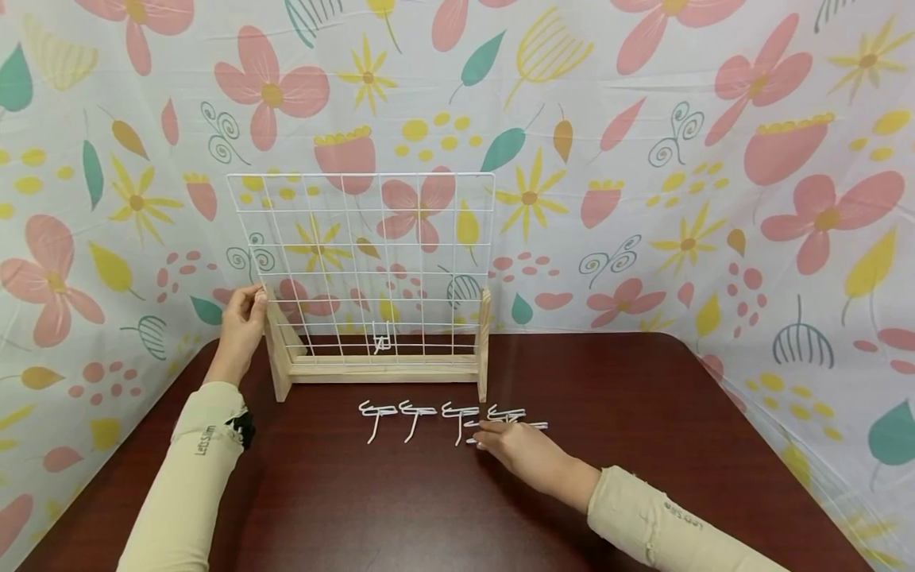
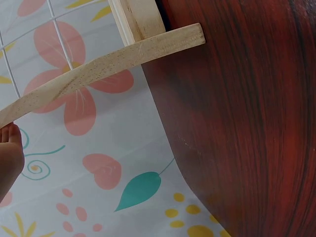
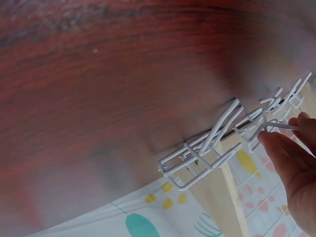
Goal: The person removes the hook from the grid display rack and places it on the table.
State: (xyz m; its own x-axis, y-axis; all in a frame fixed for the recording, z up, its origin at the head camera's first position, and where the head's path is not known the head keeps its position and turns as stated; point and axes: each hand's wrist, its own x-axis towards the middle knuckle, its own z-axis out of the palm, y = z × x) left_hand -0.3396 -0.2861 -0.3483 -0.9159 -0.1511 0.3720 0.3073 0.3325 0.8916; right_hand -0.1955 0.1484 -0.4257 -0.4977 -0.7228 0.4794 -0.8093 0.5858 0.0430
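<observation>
A white wire grid panel (image 1: 364,300) stands in a pale wooden stand (image 1: 386,369), with one white wire hook (image 1: 382,343) hung low on it. My left hand (image 1: 243,322) pinches the top of the stand's left upright (image 2: 98,71), seen edge-on in the left wrist view. On the table, my right hand (image 1: 532,457) pinches the prong of a white wire hook (image 3: 283,126) between thumb and fingers. Other hooks (image 1: 417,411) lie in a row just left of and behind that hand. A double-wire hook (image 3: 183,188) shows nearest the right wrist camera.
The dark reddish-brown table (image 1: 400,508) carries the stand near its back edge. Behind it hangs a floral cloth (image 1: 643,159), which also runs along both sides.
</observation>
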